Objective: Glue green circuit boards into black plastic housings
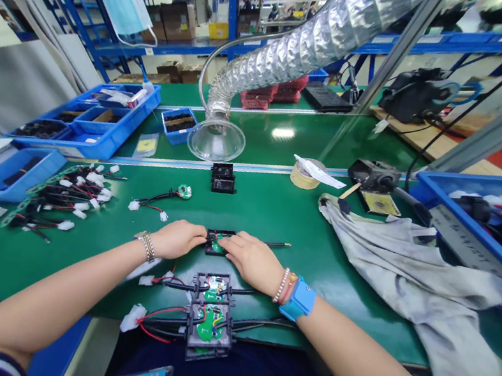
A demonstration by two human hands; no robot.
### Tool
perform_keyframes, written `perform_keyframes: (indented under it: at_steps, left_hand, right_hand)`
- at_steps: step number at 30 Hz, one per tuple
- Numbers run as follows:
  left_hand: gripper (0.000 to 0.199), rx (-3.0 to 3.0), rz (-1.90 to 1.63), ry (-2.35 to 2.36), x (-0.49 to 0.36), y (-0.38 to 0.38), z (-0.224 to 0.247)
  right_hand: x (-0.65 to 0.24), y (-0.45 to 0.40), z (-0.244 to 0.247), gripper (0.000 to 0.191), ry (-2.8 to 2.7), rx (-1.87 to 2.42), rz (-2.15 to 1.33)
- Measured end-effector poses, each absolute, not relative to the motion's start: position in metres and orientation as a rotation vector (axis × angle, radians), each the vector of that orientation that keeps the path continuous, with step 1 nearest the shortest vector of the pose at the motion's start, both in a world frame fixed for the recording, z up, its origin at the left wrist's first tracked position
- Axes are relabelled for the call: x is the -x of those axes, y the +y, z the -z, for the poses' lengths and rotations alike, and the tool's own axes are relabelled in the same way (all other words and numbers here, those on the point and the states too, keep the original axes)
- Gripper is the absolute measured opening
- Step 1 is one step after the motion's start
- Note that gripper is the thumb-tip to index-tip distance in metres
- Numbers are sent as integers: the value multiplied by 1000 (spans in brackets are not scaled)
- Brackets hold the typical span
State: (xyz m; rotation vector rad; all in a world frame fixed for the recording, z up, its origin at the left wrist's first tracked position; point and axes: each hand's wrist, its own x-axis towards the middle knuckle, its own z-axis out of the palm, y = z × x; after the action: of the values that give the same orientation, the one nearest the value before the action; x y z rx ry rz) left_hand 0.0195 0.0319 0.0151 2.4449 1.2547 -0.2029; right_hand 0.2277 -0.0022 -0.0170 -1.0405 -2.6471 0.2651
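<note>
A small black plastic housing (219,253) with a green circuit board (216,243) in it lies on the bench between my hands. My left hand (177,240) pinches the housing's left end. From the right, my right hand (254,260) has its fingers closed over the board and the housing's edge, hiding part of both. A black cable (278,244) sticks out to the right. Nearer me, two black housings (211,320) with green boards, wires and white connectors lie side by side. Beyond my hands are an empty black housing (223,178) and a wired round board (184,191).
Wire harnesses (79,193) are heaped at left beside blue bins (20,176). A fume duct's clear hood (216,141) hangs over the back. At right are a tape roll (306,175), a soldering iron stand (374,174), a grey cloth (402,266) and a large blue bin (480,235).
</note>
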Motion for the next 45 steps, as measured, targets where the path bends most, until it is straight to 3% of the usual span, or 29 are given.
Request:
perform_keyframes:
  at_steps: [5,22,32,45]
  left_hand:
    - [22,-2773,117,1301,-18,18,-12]
    - [17,-3037,234,1123,-23,14,4]
    - [19,-2775,-196,1246,-6,18,27]
    - [19,-2840,25,1266,-15,16,24]
  right_hand:
    - [-224,-3,16,38,-2648,1074,-247]
    - [-213,1,11,29,-2805,1113,-92]
    - [-214,-1,16,41,-2718,1135,-92]
    - [-208,-2,10,34,-2760,1199,-84]
